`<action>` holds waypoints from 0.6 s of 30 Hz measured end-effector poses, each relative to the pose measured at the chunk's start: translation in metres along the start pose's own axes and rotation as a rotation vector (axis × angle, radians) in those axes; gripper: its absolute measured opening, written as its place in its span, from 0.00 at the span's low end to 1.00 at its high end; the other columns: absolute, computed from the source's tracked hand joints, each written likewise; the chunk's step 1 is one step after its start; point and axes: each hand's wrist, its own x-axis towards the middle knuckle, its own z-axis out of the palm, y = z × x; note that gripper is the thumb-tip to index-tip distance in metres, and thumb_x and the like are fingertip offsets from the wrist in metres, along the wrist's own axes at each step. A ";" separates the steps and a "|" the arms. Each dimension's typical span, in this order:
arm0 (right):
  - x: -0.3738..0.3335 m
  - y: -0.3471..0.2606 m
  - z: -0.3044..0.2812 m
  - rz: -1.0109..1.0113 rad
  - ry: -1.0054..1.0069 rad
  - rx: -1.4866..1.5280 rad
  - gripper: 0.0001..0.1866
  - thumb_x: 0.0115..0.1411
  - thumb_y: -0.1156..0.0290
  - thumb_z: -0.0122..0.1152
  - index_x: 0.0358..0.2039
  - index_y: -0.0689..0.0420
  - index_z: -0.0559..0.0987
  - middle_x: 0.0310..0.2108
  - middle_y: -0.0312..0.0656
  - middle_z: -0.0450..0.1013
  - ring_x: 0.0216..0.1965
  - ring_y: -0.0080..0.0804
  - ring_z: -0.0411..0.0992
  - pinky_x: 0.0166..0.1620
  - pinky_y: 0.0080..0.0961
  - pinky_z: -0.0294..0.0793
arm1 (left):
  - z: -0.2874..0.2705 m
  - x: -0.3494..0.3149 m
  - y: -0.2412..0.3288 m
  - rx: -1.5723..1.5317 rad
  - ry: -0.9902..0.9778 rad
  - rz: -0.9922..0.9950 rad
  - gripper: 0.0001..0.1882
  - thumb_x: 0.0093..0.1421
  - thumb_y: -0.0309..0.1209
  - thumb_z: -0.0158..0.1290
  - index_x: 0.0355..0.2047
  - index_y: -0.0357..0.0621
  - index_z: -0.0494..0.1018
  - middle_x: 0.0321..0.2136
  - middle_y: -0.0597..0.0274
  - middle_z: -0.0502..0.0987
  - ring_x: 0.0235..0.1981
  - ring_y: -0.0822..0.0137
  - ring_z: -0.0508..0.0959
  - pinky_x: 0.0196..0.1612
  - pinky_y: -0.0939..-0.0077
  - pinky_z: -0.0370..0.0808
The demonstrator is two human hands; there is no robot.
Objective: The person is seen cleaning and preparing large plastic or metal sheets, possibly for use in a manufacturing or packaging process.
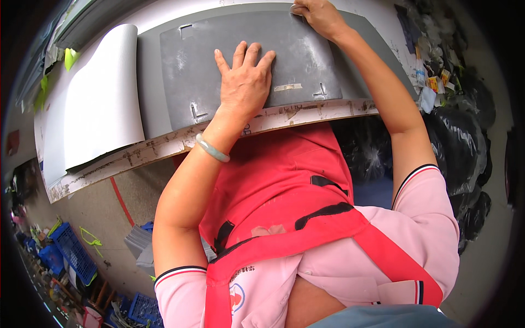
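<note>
A dark grey rectangular template sheet (197, 71) lies on a larger grey sheet (150, 87) on the table. L-shaped slots show near its corners, with whitish smudges around them and a strip of tan tape near its front edge. My left hand (244, 82) rests flat on the template, fingers spread, a pale bangle on the wrist. At the template's far right corner my right hand (321, 17) is closed in a pinch. A small pale bit shows at its fingertips, too little to name; the slot there, if any, is covered by the hand.
A white sheet (104, 98) curls over at the table's left. The table's worn front edge (164, 143) runs close to my red apron (279, 180). Black plastic bags (459, 147) and scraps (432, 82) lie on the right. Blue crates (75, 252) stand on the floor at lower left.
</note>
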 end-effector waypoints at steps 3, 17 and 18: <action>0.007 0.007 -0.002 0.338 -0.229 -0.284 0.11 0.60 0.66 0.62 0.32 0.62 0.80 0.30 0.57 0.78 0.35 0.60 0.77 0.40 0.46 0.75 | 0.000 0.001 0.003 0.028 -0.006 -0.010 0.18 0.68 0.33 0.52 0.57 0.59 0.75 0.59 0.62 0.71 0.66 0.54 0.67 0.66 0.26 0.55; 0.022 -0.028 -0.005 0.866 -0.055 0.095 0.11 0.61 0.75 0.55 0.44 0.61 0.76 0.21 0.40 0.76 0.18 0.27 0.75 0.21 0.28 0.76 | 0.005 -0.003 -0.004 -0.020 0.021 -0.010 0.19 0.66 0.35 0.52 0.57 0.56 0.76 0.58 0.58 0.71 0.66 0.51 0.66 0.65 0.19 0.51; 0.029 -0.019 -0.009 0.900 -0.238 0.099 0.11 0.61 0.75 0.56 0.45 0.62 0.76 0.21 0.40 0.76 0.18 0.26 0.75 0.21 0.28 0.76 | 0.005 -0.003 -0.004 -0.026 0.023 -0.010 0.19 0.66 0.35 0.52 0.57 0.56 0.76 0.58 0.58 0.71 0.66 0.51 0.66 0.65 0.19 0.51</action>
